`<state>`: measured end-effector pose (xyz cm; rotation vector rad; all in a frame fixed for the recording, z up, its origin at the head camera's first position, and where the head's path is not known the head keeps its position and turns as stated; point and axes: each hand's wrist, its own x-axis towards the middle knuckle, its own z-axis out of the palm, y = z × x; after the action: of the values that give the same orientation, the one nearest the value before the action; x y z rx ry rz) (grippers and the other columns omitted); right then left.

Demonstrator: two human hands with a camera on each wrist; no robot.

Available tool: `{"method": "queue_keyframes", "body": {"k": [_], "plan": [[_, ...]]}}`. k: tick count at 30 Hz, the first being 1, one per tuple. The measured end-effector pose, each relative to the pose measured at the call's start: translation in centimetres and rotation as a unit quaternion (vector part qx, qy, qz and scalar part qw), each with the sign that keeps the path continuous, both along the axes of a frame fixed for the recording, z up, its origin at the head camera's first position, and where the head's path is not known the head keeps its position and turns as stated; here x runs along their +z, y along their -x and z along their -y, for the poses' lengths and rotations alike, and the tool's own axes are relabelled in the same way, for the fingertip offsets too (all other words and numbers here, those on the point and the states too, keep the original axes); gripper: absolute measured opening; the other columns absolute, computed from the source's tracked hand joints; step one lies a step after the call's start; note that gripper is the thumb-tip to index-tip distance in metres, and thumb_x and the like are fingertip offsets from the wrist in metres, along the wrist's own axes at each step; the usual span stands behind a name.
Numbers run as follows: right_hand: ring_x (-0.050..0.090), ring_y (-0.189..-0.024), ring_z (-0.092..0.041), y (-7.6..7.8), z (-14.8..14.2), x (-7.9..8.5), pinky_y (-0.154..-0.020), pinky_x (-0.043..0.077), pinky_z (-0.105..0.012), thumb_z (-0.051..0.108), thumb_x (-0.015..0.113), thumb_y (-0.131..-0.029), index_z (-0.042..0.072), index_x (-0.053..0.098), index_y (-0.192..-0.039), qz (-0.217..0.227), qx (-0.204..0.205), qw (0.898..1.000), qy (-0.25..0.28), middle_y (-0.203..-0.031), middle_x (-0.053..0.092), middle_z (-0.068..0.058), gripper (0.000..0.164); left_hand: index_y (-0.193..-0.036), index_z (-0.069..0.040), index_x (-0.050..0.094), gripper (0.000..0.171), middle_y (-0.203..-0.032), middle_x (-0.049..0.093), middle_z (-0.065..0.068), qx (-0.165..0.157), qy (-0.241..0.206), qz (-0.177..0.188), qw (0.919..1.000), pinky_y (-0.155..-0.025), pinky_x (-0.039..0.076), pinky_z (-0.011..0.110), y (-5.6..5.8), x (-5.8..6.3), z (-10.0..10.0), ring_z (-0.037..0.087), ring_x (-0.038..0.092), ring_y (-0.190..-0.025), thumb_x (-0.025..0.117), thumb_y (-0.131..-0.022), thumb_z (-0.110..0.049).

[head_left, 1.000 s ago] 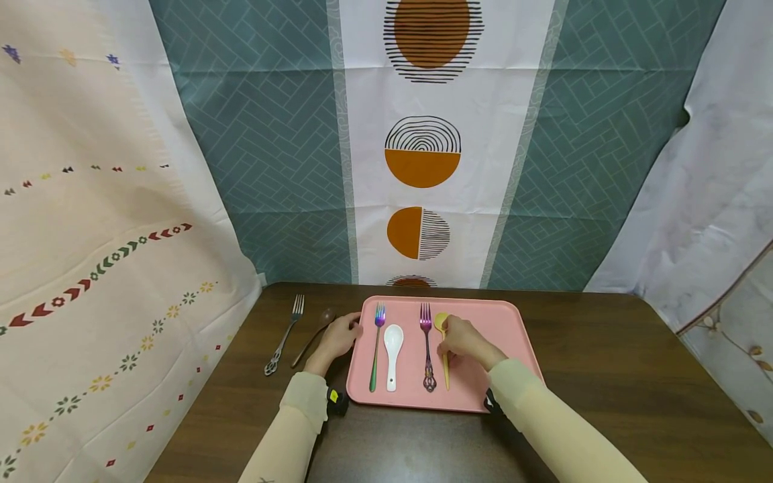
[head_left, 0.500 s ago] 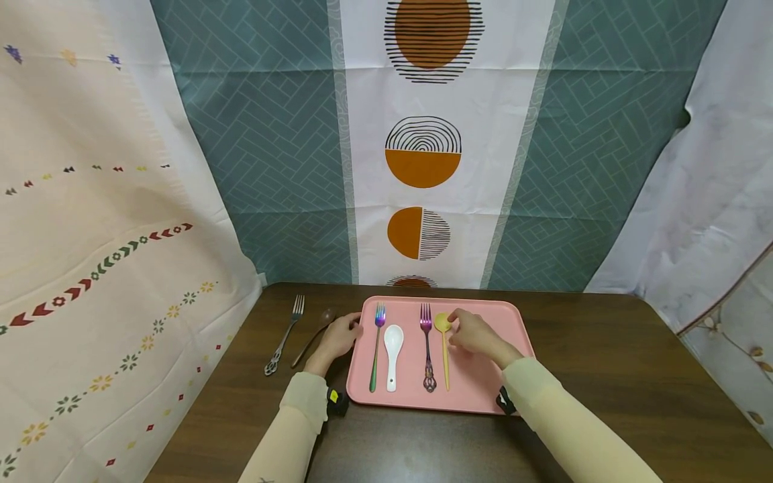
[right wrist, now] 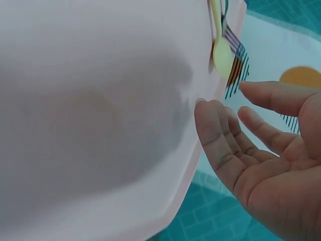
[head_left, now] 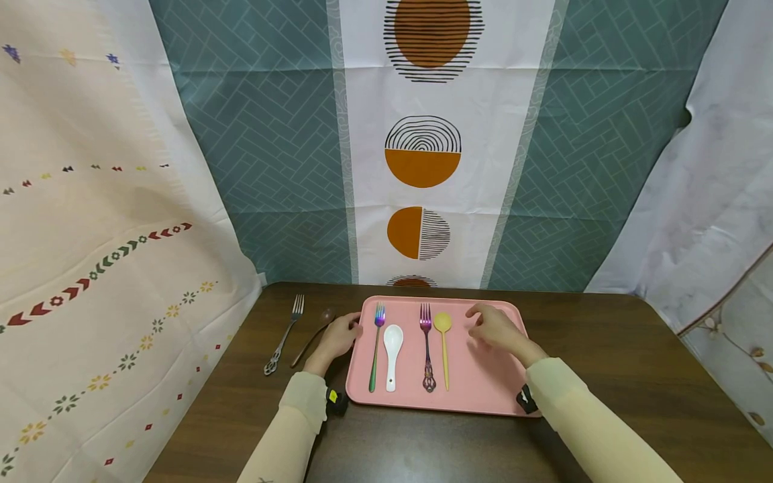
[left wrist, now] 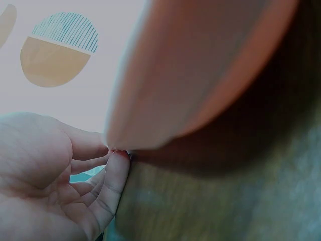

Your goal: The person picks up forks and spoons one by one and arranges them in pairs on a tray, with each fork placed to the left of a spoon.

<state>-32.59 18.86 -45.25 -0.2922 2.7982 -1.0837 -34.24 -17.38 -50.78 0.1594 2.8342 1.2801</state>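
Note:
A pink tray [head_left: 483, 396] lies on the table. On it, from left to right, are a rainbow-coloured fork [head_left: 379, 318], a white spoon [head_left: 393, 339], a purple fork [head_left: 425, 318] and a yellow spoon [head_left: 443, 323], laid side by side. My left hand [head_left: 339, 337] holds the tray's left edge; in the left wrist view its fingertips pinch the rim. Over the right part of the tray is my right hand [head_left: 498, 330], its fingers relaxed and holding nothing. The right wrist view shows its thumb apart from the fingers, with the yellow spoon beyond.
Left of the tray, a silver fork [head_left: 282, 341] and a brown-toned spoon [head_left: 313, 337] lie on the dark wooden table [head_left: 604, 362]. The spoon is close to my left hand. A patterned cloth [head_left: 423, 168] hangs behind the table, with pale cloths at both sides.
My right hand has let go of the yellow spoon and moved right, away from it. The spoon stays in place beside the purple fork. My left hand has not moved.

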Motion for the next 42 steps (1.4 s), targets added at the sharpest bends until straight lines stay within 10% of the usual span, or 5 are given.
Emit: {"method": "queue_keyframes", "body": {"k": [13,42], "plan": [[0.068,-0.07,-0.032,0.2,-4.2,0.3,-0.062,0.06,-0.046,0.0,0.065,-0.095,-0.012,0.055,-0.134,-0.006,-0.018,0.999,0.04,-0.089,0.063,-0.018,0.042,-0.147,0.002,0.054,0.043,-0.106,0.065,0.013,0.0,0.001,0.004,1.0,-0.081,0.056,0.039,0.0,0.1,0.0,0.023,0.062,-0.087,0.056,-0.106,-0.012],[0.064,-0.082,-0.029,-0.2,-10.2,-0.9,-0.068,0.054,-0.037,0.011,0.06,-0.103,-0.013,0.052,-0.137,0.001,-0.054,0.997,0.064,-0.101,0.064,-0.022,0.043,-0.147,0.001,0.055,0.043,-0.111,0.067,0.014,0.002,0.01,0.003,0.9999,-0.08,0.056,0.04,0.0,0.1,-0.1,0.022,0.061,-0.086,0.055,-0.106,-0.012]]}}
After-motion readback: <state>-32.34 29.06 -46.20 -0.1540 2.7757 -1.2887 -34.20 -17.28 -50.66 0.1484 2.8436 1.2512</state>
